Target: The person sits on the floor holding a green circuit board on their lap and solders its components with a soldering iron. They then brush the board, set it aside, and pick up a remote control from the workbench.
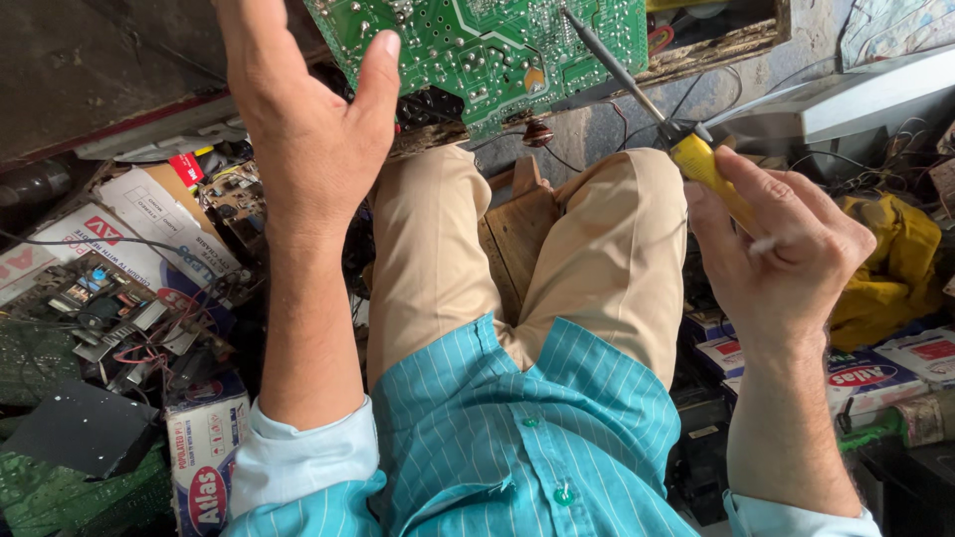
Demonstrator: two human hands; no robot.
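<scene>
A green circuit board (477,45) with silver solder points lies solder side up above my knees. My left hand (303,119) grips its left edge, thumb pressed on the board's face. My right hand (781,244) holds a soldering iron (637,94) by its yellow handle. The iron's dark shaft slants up to the left and its tip rests on the board's right part. A thin pale strand, perhaps solder wire, shows between my right fingers.
Another bare circuit board with wires (109,318) and several small cardboard boxes (204,467) crowd the left. A yellow cloth (890,264) and more boxes (865,378) lie at right. A wooden seat (522,234) shows between my beige trouser legs.
</scene>
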